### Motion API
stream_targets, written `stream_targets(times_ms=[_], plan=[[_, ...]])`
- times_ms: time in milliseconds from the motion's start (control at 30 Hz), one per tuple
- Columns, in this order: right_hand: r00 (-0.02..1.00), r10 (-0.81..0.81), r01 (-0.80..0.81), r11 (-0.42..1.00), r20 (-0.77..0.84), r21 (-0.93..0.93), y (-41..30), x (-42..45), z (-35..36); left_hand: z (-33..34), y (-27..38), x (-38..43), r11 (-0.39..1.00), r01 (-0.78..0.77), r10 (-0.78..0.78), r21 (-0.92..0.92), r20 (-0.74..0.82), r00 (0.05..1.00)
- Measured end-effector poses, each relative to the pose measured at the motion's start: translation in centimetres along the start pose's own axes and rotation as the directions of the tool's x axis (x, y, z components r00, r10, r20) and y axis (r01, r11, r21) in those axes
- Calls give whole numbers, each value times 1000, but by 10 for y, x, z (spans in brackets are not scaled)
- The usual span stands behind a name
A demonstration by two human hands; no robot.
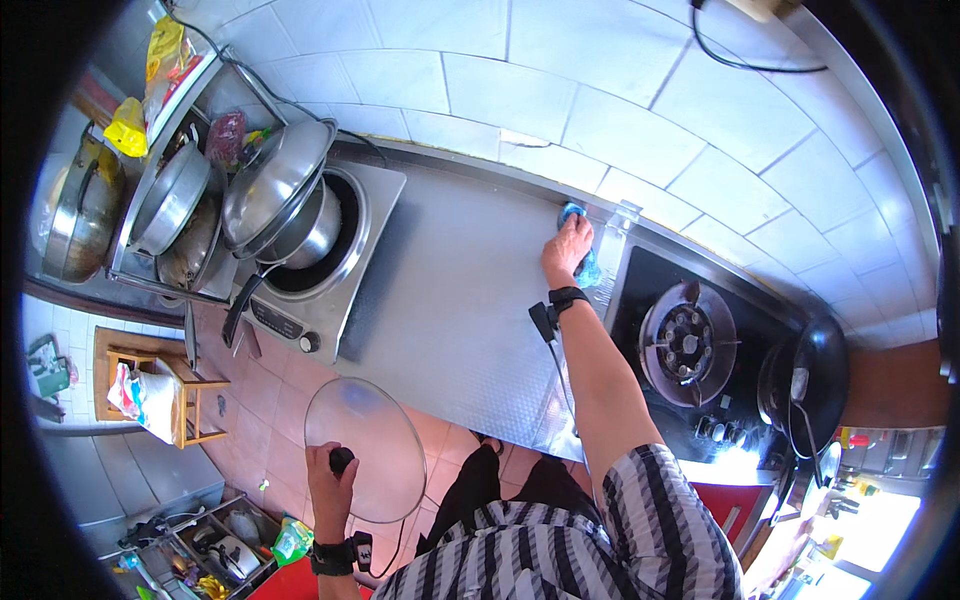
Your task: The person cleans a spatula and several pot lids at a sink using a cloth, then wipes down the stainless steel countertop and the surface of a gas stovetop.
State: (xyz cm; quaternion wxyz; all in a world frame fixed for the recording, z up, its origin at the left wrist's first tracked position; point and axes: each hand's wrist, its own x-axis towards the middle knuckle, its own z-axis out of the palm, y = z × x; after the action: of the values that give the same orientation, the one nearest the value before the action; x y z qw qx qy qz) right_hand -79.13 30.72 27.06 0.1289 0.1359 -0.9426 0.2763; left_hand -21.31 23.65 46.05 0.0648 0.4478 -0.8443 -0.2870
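My left hand (pixel 330 480) grips the black knob of a large round glass lid (pixel 375 435) and holds it over the floor, beside the counter's front edge. My right hand (pixel 568 247) is closed on a crumpled blue cloth (pixel 589 268) and presses it on the grey metal countertop (pixel 457 285), at the back near the tiled wall. Part of the cloth shows on both sides of the fingers. The gas burner (pixel 688 343) of a black glass hob lies right of that hand.
On the left, an induction cooker (pixel 330 322) bears a steel saucepan (pixel 307 232) and a large metal lid (pixel 277 187). Beside it, a metal rack (pixel 169 289) holds pans. A black wok (pixel 825 382) stands at the hob's right. A wooden chair (pixel 184 405) is at the lower left.
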Motion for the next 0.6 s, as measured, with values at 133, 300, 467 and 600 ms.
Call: stream_targets(times_ms=[133,300,467,600], plan=[[998,29,-27,999,-58,32,-41,-7,24,-6,-21,11,1000,2,-2,-22,7,1000],[999,-47,46,995,18,84,-90,-9,59,-9,-42,22,999,25,-24,-33,17,1000],[964,-247,234,965,103,119,-120,-8,81,-8,-65,19,999,22,-22,-23,-7,1000],[903,-388,346,911,181,226,-135,-3,93,-17,-70,12,996,71,-71,-47,-3,997]])
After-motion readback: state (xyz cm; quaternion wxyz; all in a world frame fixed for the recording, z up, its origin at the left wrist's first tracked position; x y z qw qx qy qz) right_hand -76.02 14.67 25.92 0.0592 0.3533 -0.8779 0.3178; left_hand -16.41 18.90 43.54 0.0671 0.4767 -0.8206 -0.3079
